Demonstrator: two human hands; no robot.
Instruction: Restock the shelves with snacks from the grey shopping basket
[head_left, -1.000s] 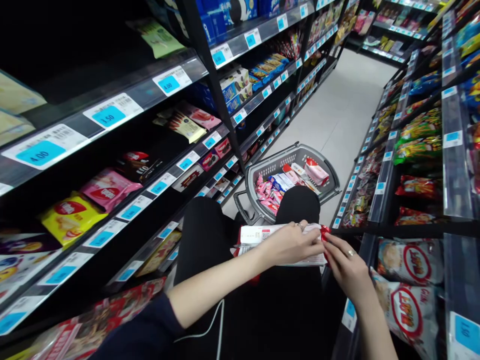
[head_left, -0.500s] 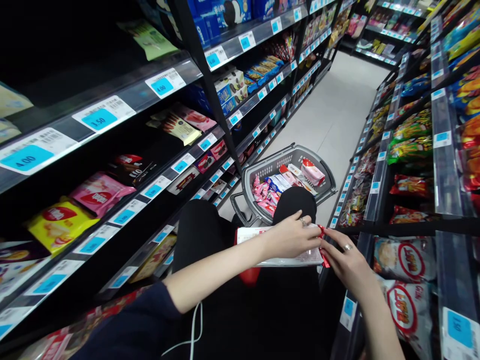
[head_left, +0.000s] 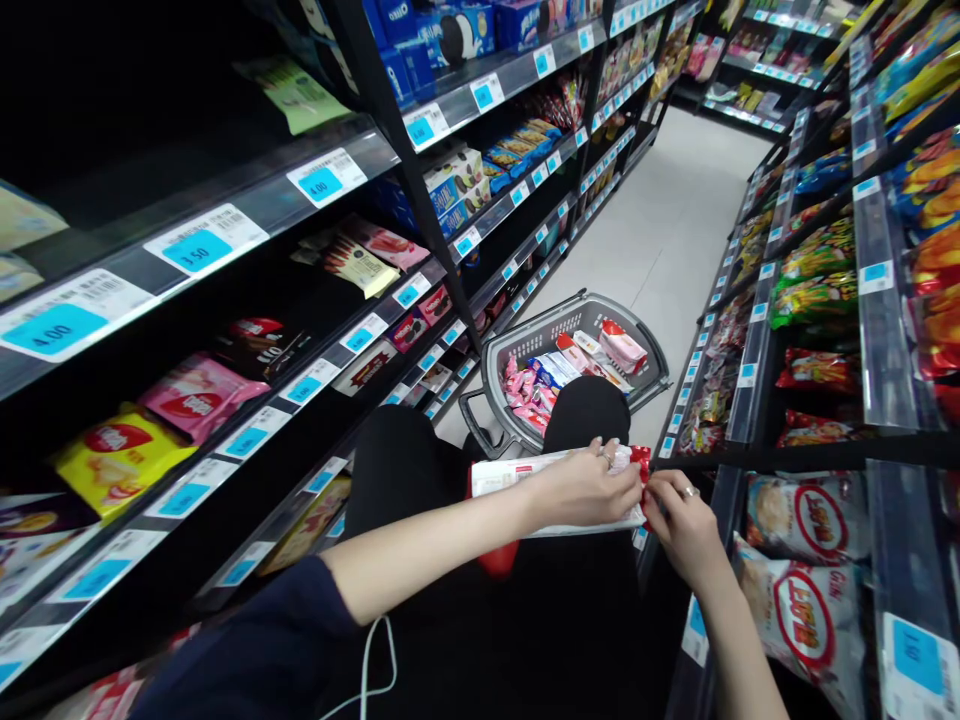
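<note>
A long white-and-red snack packet [head_left: 502, 475] lies across my lap, just behind my raised knee. My left hand [head_left: 596, 485] reaches over from the left and grips the packet near its right end, fingers closed on the wrapper. At that red end, my right hand [head_left: 679, 515] pinches the edge of the wrapper between thumb and fingers. Both hands wear rings. In front of my knee stands a grey shopping basket [head_left: 495, 375] holding pink packets [head_left: 525, 385], a blue-and-white packet [head_left: 555, 368] and several red-and-white ones [head_left: 622, 345].
Shelves with price tags [head_left: 199, 245] line my left, bearing a yellow packet [head_left: 120, 455] and a pink packet [head_left: 201, 395]. Close on my right, low shelves hold bagged snacks [head_left: 810, 520]. The pale aisle floor [head_left: 660, 220] runs ahead between them. A white cable [head_left: 365, 665] hangs over my lap.
My left fingers have bunched up closer on the packet's right end. My right fingers have curled in and shifted slightly at the red edge. The basket has stayed put.
</note>
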